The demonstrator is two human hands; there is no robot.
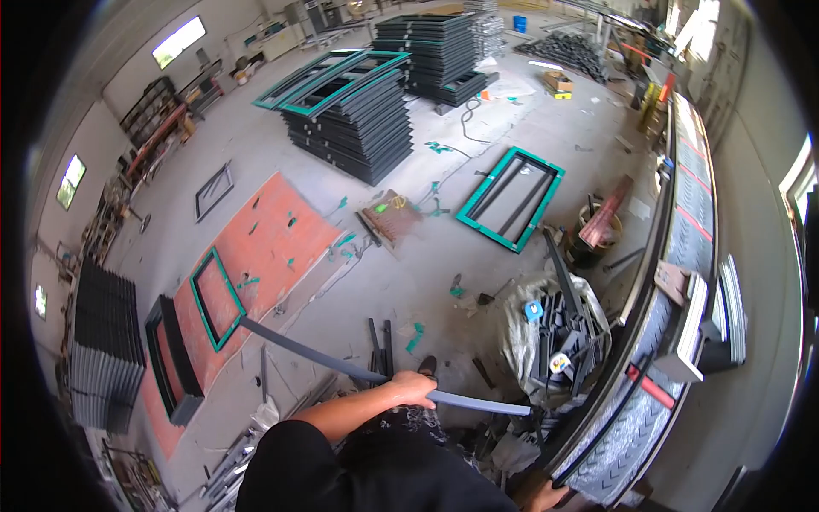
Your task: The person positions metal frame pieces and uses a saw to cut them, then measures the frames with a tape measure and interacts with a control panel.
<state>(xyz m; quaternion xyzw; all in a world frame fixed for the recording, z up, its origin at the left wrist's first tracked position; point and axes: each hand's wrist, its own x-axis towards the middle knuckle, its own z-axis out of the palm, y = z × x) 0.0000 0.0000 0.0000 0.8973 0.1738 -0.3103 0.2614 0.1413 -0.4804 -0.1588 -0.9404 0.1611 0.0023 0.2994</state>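
My left hand (pixel 414 390) is closed around a long grey profile bar (pixel 320 354). The bar slants across in front of my body, its left end near a green-edged frame and its right end close to the bag of offcuts. At the lower right, my right hand (pixel 542 495) is closed at the near end of a bench stacked with plastic-wrapped profiles (pixel 610 439). A thin dark strip (pixel 610 418) runs along that wrapping toward the hand. What the right fingers grip is mostly hidden.
An orange mat (pixel 277 218) at left carries a green-edged frame (pixel 198 286) and a deep dark frame (pixel 162 358). Another green frame (pixel 478 205) lies on the floor ahead. Tall frame stacks (pixel 354 128) stand behind. A bag of dark offcuts (pixel 520 341) sits at right.
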